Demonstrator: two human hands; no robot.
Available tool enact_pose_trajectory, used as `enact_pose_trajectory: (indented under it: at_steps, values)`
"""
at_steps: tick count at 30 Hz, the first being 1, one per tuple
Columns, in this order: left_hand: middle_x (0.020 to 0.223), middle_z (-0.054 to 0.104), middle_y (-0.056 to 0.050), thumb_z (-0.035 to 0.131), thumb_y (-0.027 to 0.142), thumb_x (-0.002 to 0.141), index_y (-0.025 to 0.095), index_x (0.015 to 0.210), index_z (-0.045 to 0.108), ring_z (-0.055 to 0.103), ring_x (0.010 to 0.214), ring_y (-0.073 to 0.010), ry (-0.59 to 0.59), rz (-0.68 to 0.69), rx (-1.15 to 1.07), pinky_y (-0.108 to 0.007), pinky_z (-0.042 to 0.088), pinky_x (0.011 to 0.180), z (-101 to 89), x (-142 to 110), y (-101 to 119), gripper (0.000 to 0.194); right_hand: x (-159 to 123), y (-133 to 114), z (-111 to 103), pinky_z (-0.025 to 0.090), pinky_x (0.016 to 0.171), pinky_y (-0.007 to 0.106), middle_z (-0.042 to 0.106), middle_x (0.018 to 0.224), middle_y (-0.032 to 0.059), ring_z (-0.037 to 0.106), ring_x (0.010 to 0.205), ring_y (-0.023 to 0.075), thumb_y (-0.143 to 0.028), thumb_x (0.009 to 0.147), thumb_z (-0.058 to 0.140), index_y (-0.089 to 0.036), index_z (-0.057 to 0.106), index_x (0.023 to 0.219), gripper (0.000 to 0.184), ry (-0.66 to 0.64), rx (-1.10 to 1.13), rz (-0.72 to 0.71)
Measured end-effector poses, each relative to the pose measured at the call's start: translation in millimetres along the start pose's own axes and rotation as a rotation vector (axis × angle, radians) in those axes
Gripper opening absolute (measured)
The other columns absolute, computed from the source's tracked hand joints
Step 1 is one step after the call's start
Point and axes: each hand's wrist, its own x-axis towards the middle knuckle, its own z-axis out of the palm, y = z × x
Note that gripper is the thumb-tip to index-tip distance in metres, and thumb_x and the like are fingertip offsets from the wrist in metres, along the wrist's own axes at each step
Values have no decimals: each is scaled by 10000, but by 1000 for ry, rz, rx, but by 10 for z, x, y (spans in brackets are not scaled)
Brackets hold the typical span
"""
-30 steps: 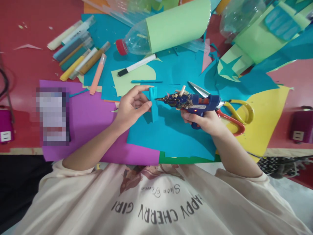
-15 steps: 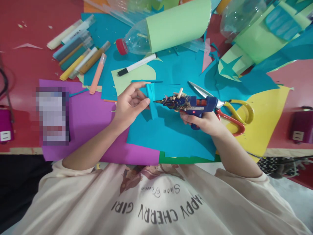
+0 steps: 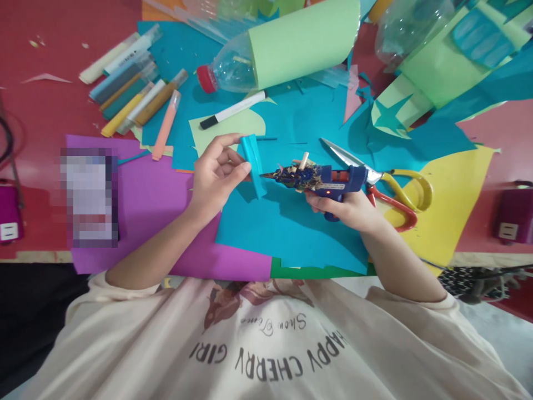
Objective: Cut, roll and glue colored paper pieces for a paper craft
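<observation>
Between thumb and fingers, my left hand (image 3: pixel 219 175) pinches a folded blue paper strip (image 3: pixel 255 166), held tilted above the blue sheet (image 3: pixel 291 239). My right hand (image 3: pixel 347 208) grips a dark blue hot glue gun (image 3: pixel 320 180) by its handle. Its small light glows, and scraps cling around the front of its body. The nozzle points left and its tip is at the strip's right side; I cannot tell whether it touches. Just beyond the right hand lie scissors (image 3: pixel 402 194) with a yellow and a red handle loop, blades spread apart.
A plastic bottle (image 3: pixel 233 72) wrapped in green paper lies at the back. Several markers (image 3: pixel 133 83) are at the left, and a black-capped marker (image 3: pixel 235 110) lies nearer the middle. A blurred phone (image 3: pixel 89 197) rests on purple paper (image 3: pixel 166 205). Green paper pieces (image 3: pixel 437 72) fill the right back.
My left hand has shifted slightly left and away from me, and the paper strip has tilted more. The glue gun has moved a little left with my right hand.
</observation>
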Motion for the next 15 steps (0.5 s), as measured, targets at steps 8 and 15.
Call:
enact_pose_trajectory:
  at_steps: [8,15]
  values:
    - [715,605,27,661,449,837,259,1147,574,620,619,-117,33,5,63,-245,584,559,-26,25,-19,374,-3,15,-2,406,483,253,550,600,-17,475,535,106,-426,733,698,-184,601,765,263,-22,-3,10]
    - [698,594,34,678,515,814,290,1140,575,617,607,-120,74,26,10,-242,561,536,-20,48,-42,410,2,10,1,423,513,264,552,606,-14,490,559,116,-399,724,692,-192,579,719,236,-12,-12,-15]
